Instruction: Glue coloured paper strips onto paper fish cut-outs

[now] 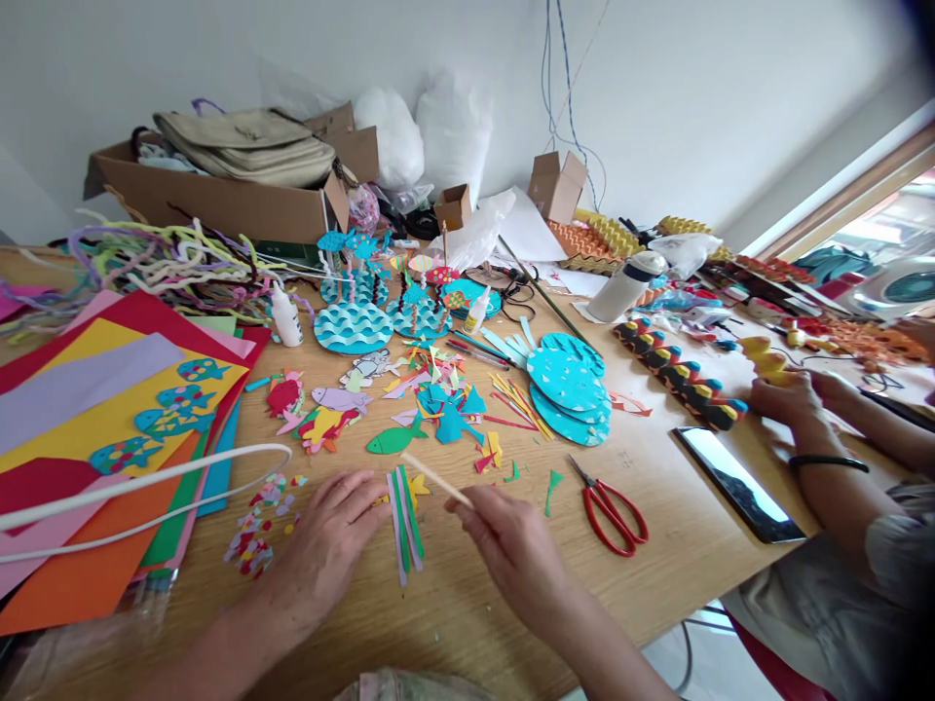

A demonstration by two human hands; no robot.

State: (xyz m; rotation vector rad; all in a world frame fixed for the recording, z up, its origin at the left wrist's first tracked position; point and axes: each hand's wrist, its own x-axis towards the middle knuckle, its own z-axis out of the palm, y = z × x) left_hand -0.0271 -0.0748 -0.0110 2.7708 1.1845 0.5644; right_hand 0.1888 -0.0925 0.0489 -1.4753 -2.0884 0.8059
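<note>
In my right hand [515, 540] is a thin pale wooden stick [430, 474], pinched near its lower end and pointing up to the left. My left hand [337, 535] lies low on the table with its fingers stretched out, the tips beside several green and lilac paper strips [405, 526]. Part of a yellow paper piece [419, 487] shows behind the strips. Beyond them lies a green paper fish [390, 441]. Small round confetti dots [255, 535] are scattered left of my left hand. Red-handled scissors [614, 511] rest to the right of my right hand.
Coloured paper sheets [94, 409] and a white cable [146, 487] lie left. Blue paper discs [566, 380], glue bottles [285, 316] and finished fish stands [354, 326] stand farther back. A phone [737, 484] lies right, near another person's hands [789, 399].
</note>
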